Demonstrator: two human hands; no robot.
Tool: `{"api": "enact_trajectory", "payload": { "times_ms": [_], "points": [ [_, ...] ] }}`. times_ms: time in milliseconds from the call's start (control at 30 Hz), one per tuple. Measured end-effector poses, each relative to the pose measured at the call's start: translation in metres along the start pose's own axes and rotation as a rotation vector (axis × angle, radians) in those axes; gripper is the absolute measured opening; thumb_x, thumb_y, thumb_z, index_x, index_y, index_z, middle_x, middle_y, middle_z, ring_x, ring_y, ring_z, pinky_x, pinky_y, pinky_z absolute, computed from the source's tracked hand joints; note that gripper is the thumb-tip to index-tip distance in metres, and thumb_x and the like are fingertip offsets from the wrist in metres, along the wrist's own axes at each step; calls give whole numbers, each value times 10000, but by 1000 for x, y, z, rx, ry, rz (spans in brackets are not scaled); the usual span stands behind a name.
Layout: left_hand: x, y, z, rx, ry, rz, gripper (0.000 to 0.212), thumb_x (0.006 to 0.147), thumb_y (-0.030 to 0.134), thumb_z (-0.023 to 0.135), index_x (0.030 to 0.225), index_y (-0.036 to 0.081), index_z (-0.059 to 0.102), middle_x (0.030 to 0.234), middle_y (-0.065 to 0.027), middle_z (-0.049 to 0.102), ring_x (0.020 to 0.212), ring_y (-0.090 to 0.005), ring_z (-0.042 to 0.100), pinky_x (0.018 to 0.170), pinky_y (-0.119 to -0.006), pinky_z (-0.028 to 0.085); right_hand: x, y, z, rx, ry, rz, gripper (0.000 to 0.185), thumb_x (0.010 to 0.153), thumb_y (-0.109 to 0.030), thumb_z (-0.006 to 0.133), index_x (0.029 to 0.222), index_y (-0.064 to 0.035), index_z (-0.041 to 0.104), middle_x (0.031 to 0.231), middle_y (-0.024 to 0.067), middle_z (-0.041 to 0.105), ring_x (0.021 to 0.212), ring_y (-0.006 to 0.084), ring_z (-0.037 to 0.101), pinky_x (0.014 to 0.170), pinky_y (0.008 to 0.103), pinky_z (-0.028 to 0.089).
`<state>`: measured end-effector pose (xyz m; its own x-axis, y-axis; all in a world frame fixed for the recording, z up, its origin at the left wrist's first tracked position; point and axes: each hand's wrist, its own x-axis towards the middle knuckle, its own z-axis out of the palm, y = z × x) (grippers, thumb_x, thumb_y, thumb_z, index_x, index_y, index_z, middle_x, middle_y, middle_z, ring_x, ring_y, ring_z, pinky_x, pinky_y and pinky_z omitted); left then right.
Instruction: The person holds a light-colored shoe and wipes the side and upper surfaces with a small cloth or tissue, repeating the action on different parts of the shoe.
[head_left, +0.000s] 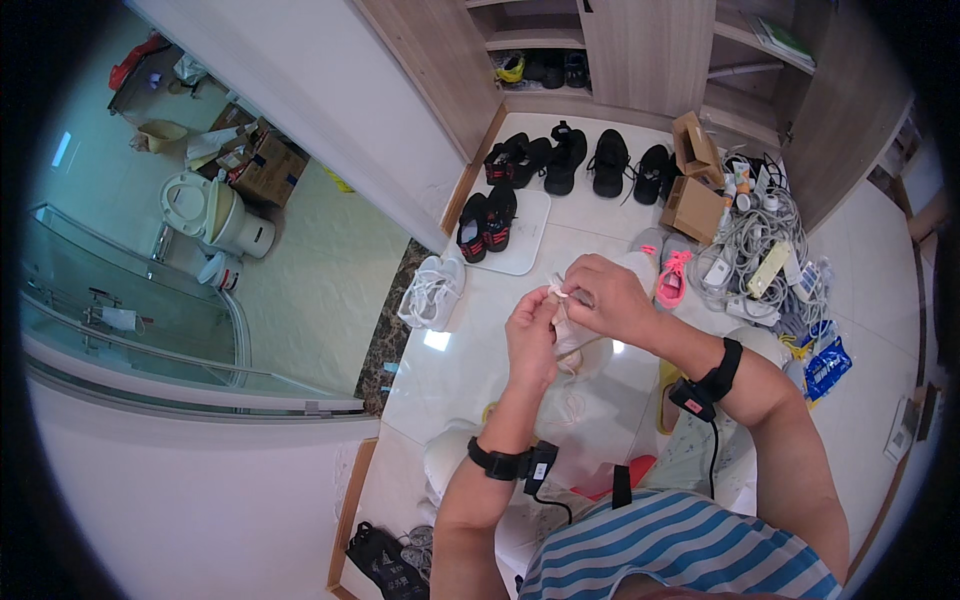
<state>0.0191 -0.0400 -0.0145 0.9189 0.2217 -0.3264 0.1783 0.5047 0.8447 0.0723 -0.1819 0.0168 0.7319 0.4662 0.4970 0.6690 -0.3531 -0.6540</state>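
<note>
In front of my chest, both my hands are raised and close together. My left hand (534, 341) pinches a pale strip (556, 290), which looks like a lace or fabric band, between thumb and fingertips. The fingers of my right hand (611, 296) grip the same strip from the other side. Beneath them hangs a whitish, soft-looking piece (570, 335), partly hidden by my hands; whether it is a shoe cannot be told. A thin pale cord (574, 409) shows lower down, over the glossy floor tiles. Each forearm wears a black strap with a small cabled device.
White sneakers (433, 292) stand left, near a dark stone threshold (386, 330). Beyond are a white tray (529, 244) with black shoes (487, 221) and more black shoes (566, 157). Grey shoes with pink laces (671, 277), cardboard boxes (691, 208) and tangled cables (750, 247) lie right.
</note>
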Motion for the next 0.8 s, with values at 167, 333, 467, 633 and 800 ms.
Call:
{"api": "enact_trajectory", "payload": {
  "times_ms": [167,333,467,633,800],
  "points": [
    [-10,10,16,-19,50,-8,153,907,96,591,1047,35,603,776,37,583,579,-2,446,480,-171,319,-3,5,0,-48,6,4,154,679,-93,671,794,-13,607,854,93,615,811,263,605,670,340,499],
    [-7,4,6,123,-15,25,151,911,103,593,1044,33,600,777,40,579,604,-6,456,502,-169,330,-6,8,5,47,38,53,140,672,-60,663,784,-6,598,837,100,604,763,254,595,643,320,490],
    [-11,7,15,138,-3,17,146,919,110,578,1042,34,599,761,48,570,580,-2,427,488,-169,307,-6,10,6,217,3,150,128,674,-30,647,785,-3,588,829,97,594,726,240,582,619,297,476],
    [-6,5,5,61,-3,0,153,913,115,583,1052,52,595,773,50,577,558,0,423,471,-159,293,-2,4,5,144,20,40,146,675,-50,657,795,-1,591,840,96,593,724,239,581,615,296,473],
    [-12,13,13,2,31,12,153,914,94,573,1055,44,604,770,43,566,583,6,408,492,-167,293,-2,-2,3,77,44,77,155,672,-154,669,741,-31,605,793,81,592,753,261,595,633,350,484]
  ]
}}
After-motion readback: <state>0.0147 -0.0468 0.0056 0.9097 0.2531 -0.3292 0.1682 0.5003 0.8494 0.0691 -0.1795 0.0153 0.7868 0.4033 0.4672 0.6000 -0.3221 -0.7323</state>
